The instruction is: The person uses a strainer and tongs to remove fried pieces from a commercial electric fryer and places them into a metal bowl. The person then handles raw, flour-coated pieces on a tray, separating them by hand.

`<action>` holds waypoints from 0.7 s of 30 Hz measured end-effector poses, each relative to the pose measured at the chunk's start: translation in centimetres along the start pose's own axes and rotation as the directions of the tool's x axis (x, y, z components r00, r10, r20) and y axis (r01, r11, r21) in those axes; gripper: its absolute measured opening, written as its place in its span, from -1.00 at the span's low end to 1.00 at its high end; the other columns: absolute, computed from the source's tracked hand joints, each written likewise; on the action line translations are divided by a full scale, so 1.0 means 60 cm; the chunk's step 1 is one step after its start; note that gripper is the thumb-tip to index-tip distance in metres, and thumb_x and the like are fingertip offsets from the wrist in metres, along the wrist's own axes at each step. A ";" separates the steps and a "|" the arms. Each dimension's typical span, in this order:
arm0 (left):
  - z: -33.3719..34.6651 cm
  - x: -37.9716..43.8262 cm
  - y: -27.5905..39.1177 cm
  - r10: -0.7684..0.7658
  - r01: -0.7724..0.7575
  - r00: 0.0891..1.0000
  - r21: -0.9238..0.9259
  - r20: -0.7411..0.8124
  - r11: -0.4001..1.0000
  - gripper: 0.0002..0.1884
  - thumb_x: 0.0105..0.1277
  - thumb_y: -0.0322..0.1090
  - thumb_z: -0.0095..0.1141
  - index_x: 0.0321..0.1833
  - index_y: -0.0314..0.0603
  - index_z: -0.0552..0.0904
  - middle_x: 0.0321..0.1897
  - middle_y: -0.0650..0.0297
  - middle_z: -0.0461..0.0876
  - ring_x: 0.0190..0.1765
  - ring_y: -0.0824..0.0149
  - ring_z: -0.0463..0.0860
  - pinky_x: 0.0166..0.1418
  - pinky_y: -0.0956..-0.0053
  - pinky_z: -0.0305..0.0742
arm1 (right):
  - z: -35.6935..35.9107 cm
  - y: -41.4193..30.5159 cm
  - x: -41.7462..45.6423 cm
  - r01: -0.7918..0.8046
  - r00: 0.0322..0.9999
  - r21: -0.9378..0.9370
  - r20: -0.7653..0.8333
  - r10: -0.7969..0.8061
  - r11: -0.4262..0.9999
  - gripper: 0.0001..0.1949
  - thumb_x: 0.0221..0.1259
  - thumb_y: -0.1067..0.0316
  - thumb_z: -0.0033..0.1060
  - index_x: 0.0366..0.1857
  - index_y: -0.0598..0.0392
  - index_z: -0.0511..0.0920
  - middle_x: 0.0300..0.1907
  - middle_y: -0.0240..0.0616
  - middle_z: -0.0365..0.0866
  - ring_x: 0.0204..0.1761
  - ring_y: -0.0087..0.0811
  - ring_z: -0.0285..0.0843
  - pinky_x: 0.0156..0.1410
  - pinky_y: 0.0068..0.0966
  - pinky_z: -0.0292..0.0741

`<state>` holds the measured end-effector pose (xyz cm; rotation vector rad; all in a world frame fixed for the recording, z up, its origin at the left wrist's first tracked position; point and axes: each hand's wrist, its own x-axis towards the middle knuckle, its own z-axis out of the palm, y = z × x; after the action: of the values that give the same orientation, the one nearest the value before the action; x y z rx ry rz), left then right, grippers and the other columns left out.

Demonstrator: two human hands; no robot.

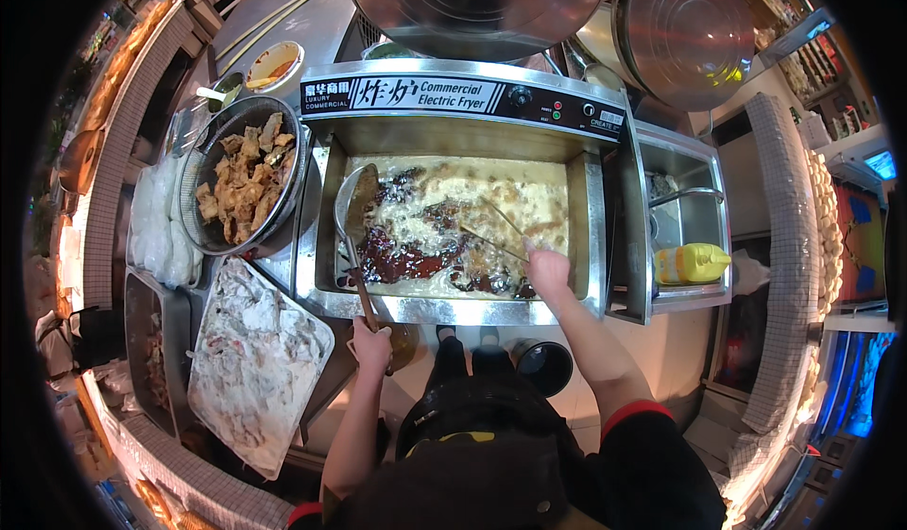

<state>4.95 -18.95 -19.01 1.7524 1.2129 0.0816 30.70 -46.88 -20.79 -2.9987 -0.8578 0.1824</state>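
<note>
My left hand (373,348) grips the wooden handle of a long skimmer ladle (363,193), whose round head rests at the left side of the oil. A pair of long chopsticks (496,241) is in my right hand (548,272), with their tips spread apart over the foaming oil. Below them is an electric fryer (453,310) with a steel rim, its dark oil (407,257) bubbling under pale foam. Browned pieces (545,229) show partly through the foam; most of what lies in the oil is hidden.
To the left, a mesh strainer basket (186,193) holds fried pieces (248,176). A floured tray (255,367) and a metal bin (170,360) stand nearer. A yellow jug (691,263) lies in the right sink (723,211). Large metal lids (687,41) stand behind; a black bucket (544,365) is on the floor.
</note>
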 end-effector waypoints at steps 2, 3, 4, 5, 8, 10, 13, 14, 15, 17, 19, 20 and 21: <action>0.015 0.010 0.002 0.074 -0.074 0.997 0.048 0.002 0.996 -0.68 0.10 -0.58 0.18 -0.12 -0.29 0.36 -0.43 0.14 0.48 -0.47 0.24 0.59 -0.44 0.34 0.46 | 0.013 0.006 0.022 0.032 0.999 -0.070 0.010 -0.031 0.997 -0.48 0.10 0.34 0.18 0.25 -0.20 0.54 -0.51 -0.26 0.65 -0.47 -0.25 0.66 -0.43 -0.29 0.50; 0.017 0.014 0.006 0.034 -0.034 0.998 -0.012 0.050 0.999 -0.68 0.11 -0.57 0.16 -0.11 -0.28 0.36 -0.46 0.16 0.47 -0.52 0.25 0.57 -0.49 0.34 0.46 | 0.019 0.008 0.032 0.060 0.998 -0.080 0.003 -0.060 0.995 -0.48 0.11 0.35 0.17 0.25 -0.21 0.53 -0.52 -0.26 0.64 -0.47 -0.26 0.67 -0.43 -0.29 0.50; 0.020 0.018 0.014 -0.067 0.077 0.990 -0.077 0.125 0.994 -0.68 0.12 -0.57 0.15 -0.10 -0.28 0.36 -0.49 0.18 0.46 -0.57 0.26 0.54 -0.53 0.33 0.46 | 0.025 0.007 0.042 0.087 0.996 -0.090 -0.003 -0.088 0.992 -0.48 0.12 0.35 0.15 0.26 -0.22 0.53 -0.52 -0.27 0.64 -0.47 -0.26 0.67 -0.43 -0.29 0.51; 0.023 0.019 0.025 -0.169 0.199 0.964 -0.134 0.207 0.971 -0.69 0.13 -0.56 0.13 -0.09 -0.27 0.35 -0.52 0.19 0.45 -0.63 0.27 0.52 -0.57 0.33 0.46 | 0.029 0.006 0.046 0.105 0.994 -0.100 0.003 -0.106 0.989 -0.48 0.13 0.36 0.14 0.26 -0.22 0.53 -0.53 -0.27 0.64 -0.47 -0.27 0.67 -0.43 -0.30 0.51; 0.030 0.002 0.051 -0.224 0.356 0.897 -0.323 0.381 0.877 -0.76 0.22 -0.60 0.05 -0.11 -0.23 0.35 -0.62 0.25 0.38 -0.73 0.37 0.38 -0.73 0.44 0.28 | 0.031 -0.002 0.039 0.137 0.988 -0.133 0.093 -0.126 0.982 -0.51 0.15 0.28 0.19 0.24 -0.22 0.54 -0.51 -0.24 0.65 -0.45 -0.23 0.68 -0.41 -0.25 0.52; 0.032 -0.009 0.062 -0.268 0.498 0.811 -0.376 0.520 0.781 -0.82 0.26 -0.59 0.00 -0.13 -0.23 0.36 -0.63 0.29 0.35 -0.73 0.41 0.32 -0.70 0.46 0.28 | 0.023 -0.004 0.020 0.044 0.992 -0.001 0.122 -0.043 0.999 -0.53 0.16 0.20 0.22 0.22 -0.21 0.56 -0.47 -0.23 0.67 -0.43 -0.19 0.68 -0.38 -0.22 0.53; 0.024 -0.014 0.054 -0.213 0.662 0.697 -0.502 0.684 0.556 -0.82 0.26 -0.56 0.04 -0.14 -0.21 0.39 -0.63 0.30 0.35 -0.71 0.42 0.31 -0.65 0.49 0.27 | 0.011 -0.006 -0.002 -0.182 0.962 0.219 0.239 0.128 0.959 -0.50 0.17 -0.01 0.29 0.20 -0.15 0.58 -0.29 -0.10 0.72 -0.28 -0.11 0.70 -0.19 -0.21 0.59; 0.015 -0.014 0.047 -0.148 0.703 0.655 -0.526 0.741 0.480 -0.85 0.27 -0.55 0.05 -0.19 -0.18 0.40 -0.62 0.31 0.36 -0.70 0.43 0.33 -0.63 0.50 0.27 | 0.009 -0.007 -0.004 -0.237 0.957 0.301 0.236 0.168 0.924 -0.49 0.18 -0.04 0.30 0.21 -0.13 0.57 -0.26 -0.08 0.73 -0.27 -0.12 0.71 -0.16 -0.25 0.60; 0.005 -0.015 0.038 -0.116 0.730 0.639 -0.550 0.761 0.406 -0.86 0.27 -0.54 0.05 -0.20 -0.19 0.40 -0.62 0.31 0.36 -0.71 0.43 0.33 -0.64 0.50 0.26 | 0.008 -0.008 -0.006 -0.289 0.949 0.381 0.238 0.209 0.878 -0.47 0.18 -0.07 0.30 0.22 -0.12 0.57 -0.22 -0.06 0.73 -0.25 -0.14 0.71 -0.14 -0.29 0.60; -0.011 -0.022 0.022 -0.086 0.779 0.605 -0.567 0.791 0.268 -0.88 0.27 -0.54 0.05 -0.22 -0.19 0.40 -0.62 0.31 0.37 -0.71 0.43 0.33 -0.64 0.49 0.26 | 0.013 -0.018 0.010 -0.282 0.959 0.592 0.190 0.210 0.755 -0.45 0.20 -0.05 0.31 0.20 0.05 0.57 -0.22 0.01 0.74 -0.21 -0.12 0.73 -0.07 -0.31 0.60; -0.015 -0.033 0.014 -0.126 0.721 0.662 -0.582 0.739 0.376 -0.88 0.29 -0.51 0.06 -0.22 -0.19 0.39 -0.63 0.31 0.37 -0.72 0.42 0.34 -0.66 0.49 0.25 | 0.024 -0.043 0.047 -0.388 0.922 0.702 0.285 0.264 0.597 -0.46 0.21 -0.03 0.31 0.17 0.13 0.58 -0.24 0.02 0.74 -0.20 -0.10 0.72 -0.07 -0.30 0.59; -0.015 -0.038 0.014 -0.160 0.689 0.695 -0.585 0.701 0.429 -0.87 0.29 -0.51 0.06 -0.22 -0.19 0.38 -0.63 0.31 0.37 -0.73 0.42 0.34 -0.67 0.49 0.25 | 0.027 -0.054 0.063 -0.428 0.903 0.778 0.354 0.243 0.460 -0.49 0.21 0.01 0.30 0.12 0.19 0.59 -0.23 0.05 0.73 -0.14 -0.12 0.71 -0.01 -0.27 0.57; -0.014 -0.041 0.016 -0.194 0.655 0.727 -0.581 0.658 0.484 -0.86 0.29 -0.51 0.06 -0.22 -0.18 0.37 -0.63 0.31 0.36 -0.73 0.41 0.34 -0.67 0.48 0.25 | 0.032 -0.077 0.084 -0.425 0.904 0.745 0.326 0.275 0.514 -0.50 0.22 0.02 0.29 0.11 0.18 0.60 -0.22 0.05 0.73 -0.13 -0.11 0.71 -0.01 -0.25 0.56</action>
<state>3.94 -20.25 -16.81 0.5450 0.9527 -0.1464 32.28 -40.34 -23.01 -2.2167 -0.0463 0.6457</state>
